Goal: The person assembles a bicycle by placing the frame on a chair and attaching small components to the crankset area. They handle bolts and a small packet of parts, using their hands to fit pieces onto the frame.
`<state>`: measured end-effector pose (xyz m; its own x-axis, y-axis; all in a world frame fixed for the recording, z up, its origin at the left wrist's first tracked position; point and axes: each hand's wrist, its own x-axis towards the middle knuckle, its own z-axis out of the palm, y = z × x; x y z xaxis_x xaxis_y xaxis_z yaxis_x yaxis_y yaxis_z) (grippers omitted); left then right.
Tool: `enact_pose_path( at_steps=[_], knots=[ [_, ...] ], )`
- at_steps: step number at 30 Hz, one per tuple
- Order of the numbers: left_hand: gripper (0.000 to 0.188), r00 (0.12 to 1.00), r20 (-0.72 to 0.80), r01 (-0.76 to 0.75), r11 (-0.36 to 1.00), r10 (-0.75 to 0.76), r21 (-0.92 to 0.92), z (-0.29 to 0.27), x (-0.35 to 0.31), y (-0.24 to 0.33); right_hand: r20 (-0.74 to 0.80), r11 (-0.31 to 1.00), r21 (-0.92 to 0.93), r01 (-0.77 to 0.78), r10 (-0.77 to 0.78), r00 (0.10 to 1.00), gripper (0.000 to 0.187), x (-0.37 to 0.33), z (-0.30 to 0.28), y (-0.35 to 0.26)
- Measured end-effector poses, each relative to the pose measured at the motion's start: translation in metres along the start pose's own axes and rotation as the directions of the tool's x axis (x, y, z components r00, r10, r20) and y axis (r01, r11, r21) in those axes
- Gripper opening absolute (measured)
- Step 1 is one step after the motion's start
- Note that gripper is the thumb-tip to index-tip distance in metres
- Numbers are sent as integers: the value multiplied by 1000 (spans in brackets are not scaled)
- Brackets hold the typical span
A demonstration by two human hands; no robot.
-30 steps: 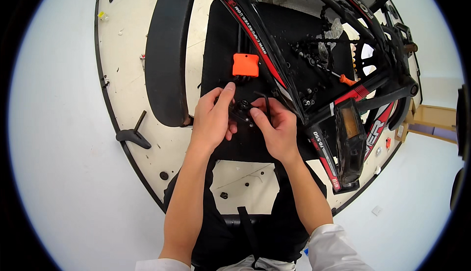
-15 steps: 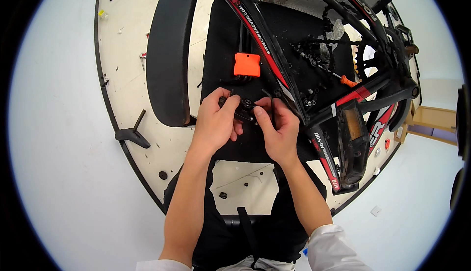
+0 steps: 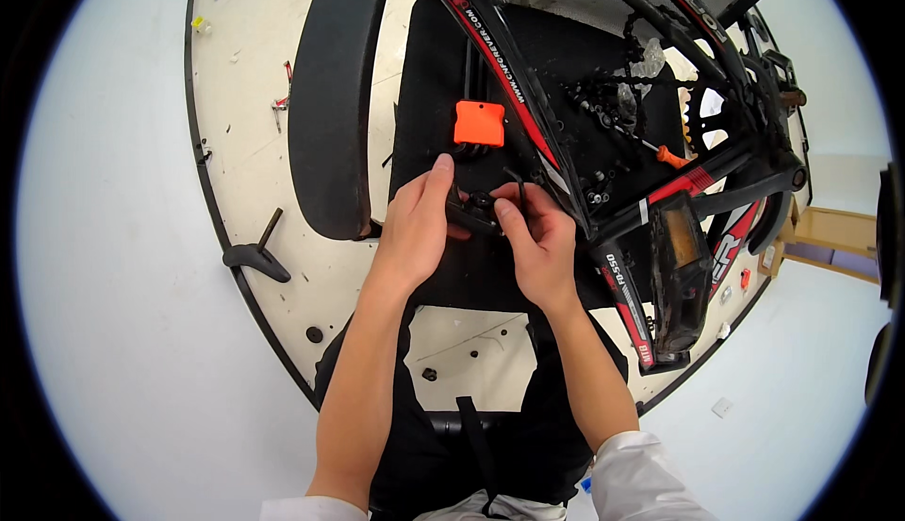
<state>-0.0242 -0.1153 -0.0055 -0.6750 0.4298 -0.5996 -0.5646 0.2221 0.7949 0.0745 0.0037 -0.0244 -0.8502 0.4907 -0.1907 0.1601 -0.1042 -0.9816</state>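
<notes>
Between my hands, above the black seat-like surface, is a small black bicycle part (image 3: 481,204) with a round piece on it. My left hand (image 3: 415,233) is wrapped round its left side, the fingers mostly hidden behind the hand. My right hand (image 3: 543,243) pinches at its right end. A thin black bent hex key (image 3: 519,184) sticks up from between the right fingers. Just beyond my hands lies an orange hex key holder (image 3: 479,123) with black keys in it.
A red and black bicycle frame (image 3: 514,78) leans across the right side, with a pedal (image 3: 681,248) near me. An orange-handled screwdriver (image 3: 670,157) and small metal parts (image 3: 596,191) lie beyond it. A long black pad (image 3: 339,106) stands left; a bicycle saddle-like piece (image 3: 256,259) lies on the floor.
My left hand has shifted its hold: its thumb side now points up and away, where it was pinching the part before. The right hand has barely moved. The view has shifted slightly.
</notes>
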Motion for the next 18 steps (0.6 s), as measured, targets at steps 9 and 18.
enact_pose_path(
  at_steps=[9, 18],
  knots=[
    [43, 984, 176, 44, 990, -20, -136, -2, -6, 9, 153, 862, 305, -405, 375, 914, 21, 2, -11, -9],
    [35, 994, 87, 67, 993, -58, -98, 1, -7, 5, 135, 924, 213, -318, 294, 946, 22, 2, -7, -7]
  ],
)
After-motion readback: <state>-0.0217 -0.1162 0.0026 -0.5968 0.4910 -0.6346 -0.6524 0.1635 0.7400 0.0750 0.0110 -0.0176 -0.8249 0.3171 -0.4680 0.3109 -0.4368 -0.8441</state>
